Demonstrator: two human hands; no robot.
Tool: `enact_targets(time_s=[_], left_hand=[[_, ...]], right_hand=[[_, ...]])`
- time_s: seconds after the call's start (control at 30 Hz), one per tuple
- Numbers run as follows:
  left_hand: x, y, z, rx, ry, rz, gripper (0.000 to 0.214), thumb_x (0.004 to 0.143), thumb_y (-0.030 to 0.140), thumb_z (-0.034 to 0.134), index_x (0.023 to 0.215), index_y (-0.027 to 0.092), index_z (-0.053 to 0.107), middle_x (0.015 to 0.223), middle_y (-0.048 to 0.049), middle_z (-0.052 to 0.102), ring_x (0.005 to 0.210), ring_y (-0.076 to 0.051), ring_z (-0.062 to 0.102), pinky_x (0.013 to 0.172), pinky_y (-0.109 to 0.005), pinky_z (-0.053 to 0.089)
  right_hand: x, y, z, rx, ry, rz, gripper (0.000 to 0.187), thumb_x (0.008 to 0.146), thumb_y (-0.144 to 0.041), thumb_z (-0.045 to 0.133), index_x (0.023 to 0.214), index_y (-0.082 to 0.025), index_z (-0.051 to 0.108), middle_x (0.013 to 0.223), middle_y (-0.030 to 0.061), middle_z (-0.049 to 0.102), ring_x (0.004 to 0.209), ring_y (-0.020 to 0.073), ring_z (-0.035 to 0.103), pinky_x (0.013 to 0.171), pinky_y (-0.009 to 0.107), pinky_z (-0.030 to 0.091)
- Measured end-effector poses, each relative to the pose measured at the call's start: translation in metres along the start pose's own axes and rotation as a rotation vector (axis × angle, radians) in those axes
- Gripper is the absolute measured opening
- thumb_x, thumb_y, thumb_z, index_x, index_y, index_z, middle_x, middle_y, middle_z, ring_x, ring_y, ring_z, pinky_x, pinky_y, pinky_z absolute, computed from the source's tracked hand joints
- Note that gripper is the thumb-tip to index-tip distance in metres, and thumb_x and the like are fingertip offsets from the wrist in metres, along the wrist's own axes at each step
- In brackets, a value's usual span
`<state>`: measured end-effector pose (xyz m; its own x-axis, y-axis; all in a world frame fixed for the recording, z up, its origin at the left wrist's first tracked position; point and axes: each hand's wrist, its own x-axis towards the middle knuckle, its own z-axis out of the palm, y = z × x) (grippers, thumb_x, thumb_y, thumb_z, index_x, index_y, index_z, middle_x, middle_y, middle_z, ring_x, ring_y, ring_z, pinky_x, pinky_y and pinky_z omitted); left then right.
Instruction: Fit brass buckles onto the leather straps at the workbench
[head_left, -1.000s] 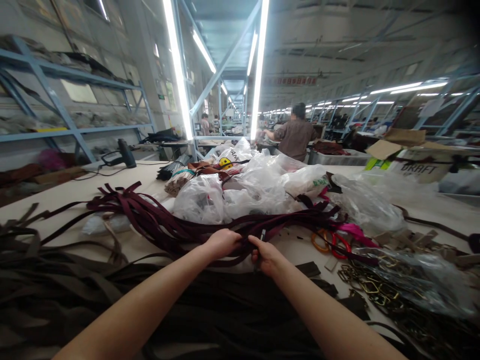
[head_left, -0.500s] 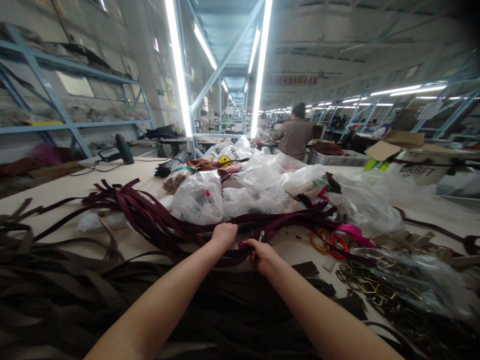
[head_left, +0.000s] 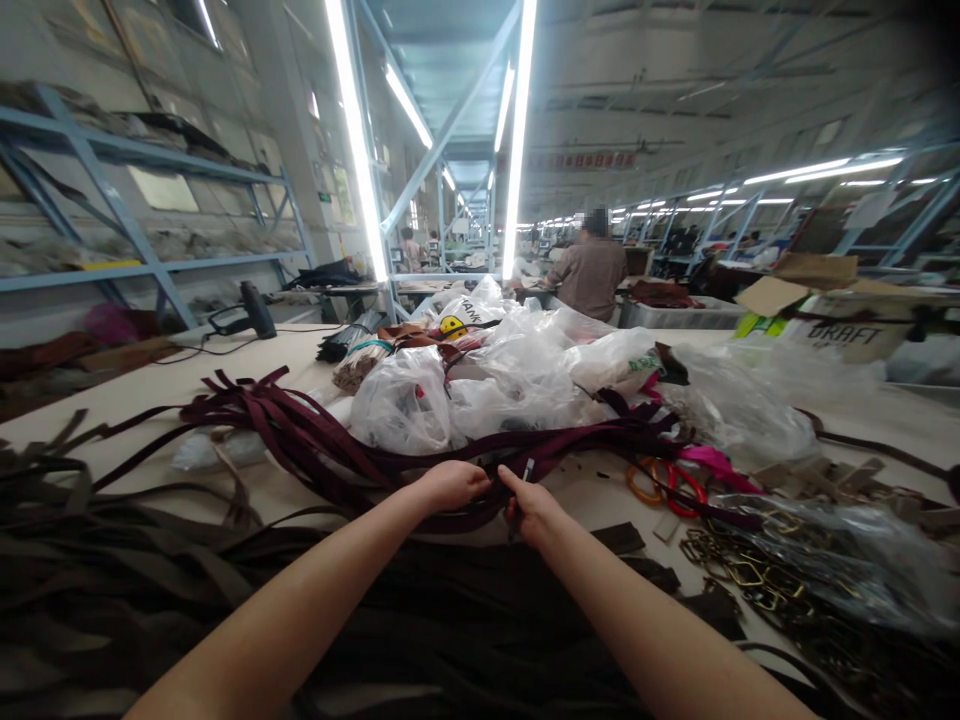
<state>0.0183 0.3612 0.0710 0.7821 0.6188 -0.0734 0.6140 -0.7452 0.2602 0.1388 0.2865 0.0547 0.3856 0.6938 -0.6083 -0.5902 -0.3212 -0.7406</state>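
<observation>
A bundle of maroon straps lies across the table in front of me. My left hand is closed on the straps near the bundle's middle. Right beside it, my right hand is pinched on the same straps, and a small silver-tipped tool sticks up from its fingers. The two hands almost touch. Dark brown and black straps are heaped at the near left and under my forearms.
Clear plastic bags of parts are piled behind the straps. Orange-handled scissors and metal buckles lie to the right. A black tool stands at the far left, cardboard boxes at the far right. A person stands further back.
My left hand lifted forward on the straps half a second ago and has come back down beside the right hand. The strap bundle shifted slightly.
</observation>
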Motion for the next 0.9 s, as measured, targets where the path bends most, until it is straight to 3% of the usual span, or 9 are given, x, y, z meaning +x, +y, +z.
enact_targets(time_s=[0.1, 0.27, 0.33, 0.43, 0.57, 0.63, 0.77, 0.9], left_hand=[[-0.001, 0.002, 0.000, -0.016, -0.009, 0.004, 0.035, 0.084, 0.040, 0.039, 0.073, 0.017, 0.062, 0.069, 0.0003, 0.062, 0.062, -0.012, 0.056, 0.054, -0.019, 0.037], [0.005, 0.005, -0.002, 0.207, 0.295, -0.164, 0.023, 0.085, 0.033, 0.041, 0.094, 0.017, 0.055, 0.093, -0.0072, 0.058, 0.082, -0.019, 0.056, 0.069, -0.027, 0.041], [0.008, 0.005, -0.002, 0.294, 0.339, -0.198, 0.016, 0.083, 0.026, 0.045, 0.092, 0.016, 0.054, 0.091, -0.0082, 0.057, 0.083, -0.021, 0.056, 0.071, -0.030, 0.042], [0.012, 0.002, -0.003, 0.303, 0.336, -0.212, 0.017, 0.085, 0.020, 0.039, 0.087, 0.015, 0.055, 0.088, -0.0093, 0.058, 0.084, -0.023, 0.057, 0.071, -0.032, 0.043], [0.013, -0.002, -0.003, 0.307, 0.345, -0.243, 0.026, 0.088, 0.027, 0.032, 0.099, 0.013, 0.051, 0.091, -0.0116, 0.059, 0.087, -0.024, 0.057, 0.072, -0.034, 0.044], [0.011, -0.004, 0.001, 0.305, 0.299, -0.209, 0.025, 0.087, 0.030, 0.037, 0.100, 0.015, 0.052, 0.089, -0.0098, 0.061, 0.085, -0.023, 0.059, 0.072, -0.032, 0.045], [0.011, -0.006, 0.015, 0.308, 0.159, -0.136, 0.021, 0.077, 0.034, 0.055, 0.085, 0.016, 0.061, 0.081, -0.0093, 0.065, 0.077, -0.024, 0.062, 0.067, -0.031, 0.048], [0.015, -0.007, 0.022, 0.313, 0.115, -0.127, 0.020, 0.076, 0.026, 0.053, 0.087, 0.013, 0.063, 0.084, -0.0138, 0.065, 0.078, -0.027, 0.062, 0.068, -0.035, 0.049]], right_hand=[[0.001, 0.000, 0.003, -0.016, 0.022, 0.014, 0.024, 0.073, -0.017, 0.063, 0.058, -0.016, 0.043, 0.040, -0.0068, 0.041, 0.029, 0.0027, 0.029, 0.027, 0.013, 0.024], [0.002, 0.000, 0.005, -0.041, 0.042, 0.011, 0.022, 0.074, -0.013, 0.060, 0.059, -0.016, 0.043, 0.040, -0.0064, 0.042, 0.029, 0.0035, 0.030, 0.027, 0.014, 0.023], [0.002, 0.001, 0.004, -0.048, 0.052, 0.001, 0.023, 0.074, -0.013, 0.059, 0.059, -0.016, 0.043, 0.039, -0.0070, 0.041, 0.029, 0.0036, 0.029, 0.028, 0.014, 0.024], [0.001, 0.003, 0.002, -0.058, 0.056, 0.007, 0.023, 0.074, -0.013, 0.059, 0.058, -0.016, 0.043, 0.040, -0.0064, 0.042, 0.029, 0.0032, 0.029, 0.028, 0.014, 0.024], [0.002, 0.003, 0.001, -0.061, 0.048, 0.009, 0.022, 0.074, -0.013, 0.059, 0.058, -0.015, 0.044, 0.040, -0.0057, 0.043, 0.031, 0.0034, 0.031, 0.029, 0.014, 0.025], [0.002, 0.003, 0.001, -0.059, 0.044, 0.003, 0.022, 0.075, -0.013, 0.059, 0.058, -0.015, 0.044, 0.039, -0.0062, 0.041, 0.031, 0.0037, 0.030, 0.029, 0.014, 0.025], [0.000, 0.004, 0.000, -0.061, 0.041, -0.002, 0.022, 0.075, -0.013, 0.058, 0.059, -0.016, 0.044, 0.038, -0.0065, 0.040, 0.030, 0.0044, 0.031, 0.028, 0.015, 0.025], [-0.002, 0.004, 0.000, -0.068, 0.043, -0.005, 0.021, 0.075, -0.011, 0.057, 0.059, -0.016, 0.044, 0.038, -0.0061, 0.041, 0.030, 0.0046, 0.031, 0.028, 0.015, 0.025]])
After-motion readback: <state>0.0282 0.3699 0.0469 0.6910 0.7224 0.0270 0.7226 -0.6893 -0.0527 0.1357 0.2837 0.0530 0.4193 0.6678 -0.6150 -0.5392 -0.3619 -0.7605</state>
